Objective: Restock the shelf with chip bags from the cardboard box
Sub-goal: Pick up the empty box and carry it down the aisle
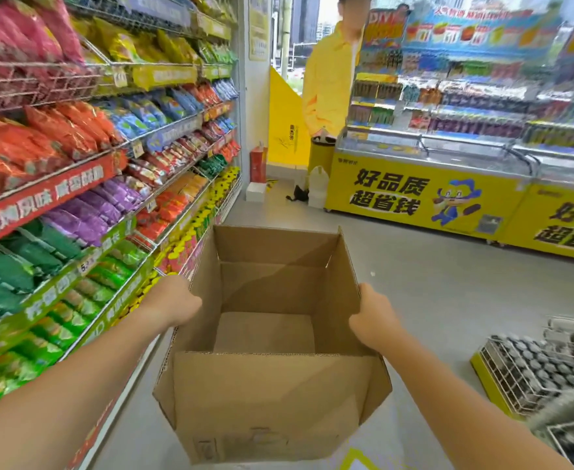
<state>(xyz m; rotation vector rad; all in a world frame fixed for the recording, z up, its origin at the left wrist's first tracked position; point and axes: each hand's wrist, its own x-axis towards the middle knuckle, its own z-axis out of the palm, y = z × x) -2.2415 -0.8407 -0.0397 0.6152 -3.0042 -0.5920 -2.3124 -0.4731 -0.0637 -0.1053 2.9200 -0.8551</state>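
Two hands (177, 305) (374, 315) gripping cardboard box (265, 401); freezer (424, 198) reads 好品质超省钱

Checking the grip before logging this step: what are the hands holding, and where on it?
Both hold the empty cardboard box: the left hand on its left wall, the right hand on its right wall's top edge.

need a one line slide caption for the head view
Both hands, left hand and right hand, grip the sides of an empty cardboard box beside the stocked chip shelf.
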